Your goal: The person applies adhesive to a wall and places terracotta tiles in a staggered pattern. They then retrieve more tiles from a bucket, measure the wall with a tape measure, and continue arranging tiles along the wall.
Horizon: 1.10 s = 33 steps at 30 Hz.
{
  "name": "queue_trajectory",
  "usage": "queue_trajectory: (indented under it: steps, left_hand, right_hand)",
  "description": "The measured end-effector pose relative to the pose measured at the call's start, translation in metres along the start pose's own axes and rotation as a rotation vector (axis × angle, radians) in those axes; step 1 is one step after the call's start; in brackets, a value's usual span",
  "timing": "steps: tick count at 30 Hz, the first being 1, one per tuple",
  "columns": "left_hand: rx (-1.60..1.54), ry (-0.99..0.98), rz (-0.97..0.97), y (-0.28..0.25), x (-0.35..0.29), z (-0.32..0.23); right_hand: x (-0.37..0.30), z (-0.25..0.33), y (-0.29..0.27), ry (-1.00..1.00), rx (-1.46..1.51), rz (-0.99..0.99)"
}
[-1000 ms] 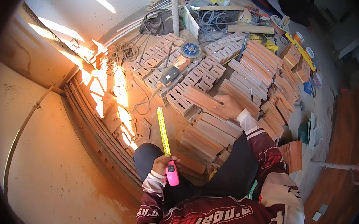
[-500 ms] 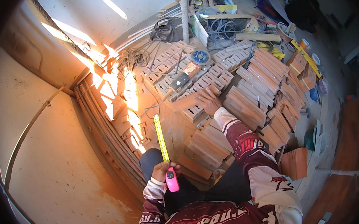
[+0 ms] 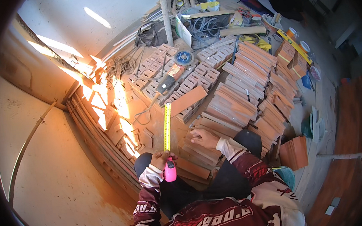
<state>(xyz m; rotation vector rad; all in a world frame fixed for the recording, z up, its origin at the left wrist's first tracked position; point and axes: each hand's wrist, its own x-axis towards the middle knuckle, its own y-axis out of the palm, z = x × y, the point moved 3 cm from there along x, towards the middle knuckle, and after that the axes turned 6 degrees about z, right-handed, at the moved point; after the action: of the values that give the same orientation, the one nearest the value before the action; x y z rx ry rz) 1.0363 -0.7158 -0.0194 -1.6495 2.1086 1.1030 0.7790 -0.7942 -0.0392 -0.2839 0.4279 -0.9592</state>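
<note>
My left hand point(image 3: 161, 158) grips a pink tape measure point(image 3: 170, 172), and its yellow blade point(image 3: 167, 124) stretches away from me. The blade's far end comes near the left end of a flat reddish tile point(image 3: 189, 100); I cannot tell if they touch. This tile lies loose on hollow bricks point(image 3: 195, 80). My right hand point(image 3: 205, 138) is curled in over a stack of tile strips point(image 3: 201, 150), with nothing visible in its fingers. An angle grinder point(image 3: 170, 79) with a blue disc rests on the bricks beyond.
Rows of stacked tile strips point(image 3: 239, 97) spread to the right, with a dark marker point(image 3: 248, 94) on them. A yellow spirit level point(image 3: 295, 46) leans by boxes. Cables point(image 3: 204, 28) and a pole point(image 3: 165, 16) stand at the back. Long pipes point(image 3: 102, 136) line the left wall.
My right hand has let go of the reddish tile and drawn back toward me, its fingers curling. The tape measure has moved nearer the tile. The whole view has shifted slightly.
</note>
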Motion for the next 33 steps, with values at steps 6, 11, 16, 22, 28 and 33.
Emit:
queue_trajectory:
  steps: [6, 11, 16, 22, 28, 33]
  left_hand:
    - [-0.029, -0.031, 0.091, 0.003, 0.007, 0.002]
    - [-0.219, -0.080, 0.129, -0.015, 0.000, 0.016]
    - [-0.316, -0.120, 0.141, -0.020, -0.011, 0.017]
    - [-0.311, -0.172, -0.015, -0.032, -0.023, 0.027]
    - [-0.268, -0.251, -0.022, -0.051, -0.024, 0.029]
    - [-0.301, -0.255, 0.069, -0.031, -0.019, 0.022]
  right_hand:
    - [-0.042, 0.006, -0.049, -0.017, -0.184, -0.249]
    - [-0.074, -0.020, -0.115, 0.023, -0.495, -0.586]
    - [-0.019, -0.014, -0.107, 0.044, -0.492, -0.339]
    - [-0.045, 0.031, -0.105, -0.293, -0.264, -0.856]
    - [-0.157, -0.116, -0.200, 0.338, -0.465, -1.183]
    - [-0.193, -0.224, -0.216, 0.706, -0.760, -0.865]
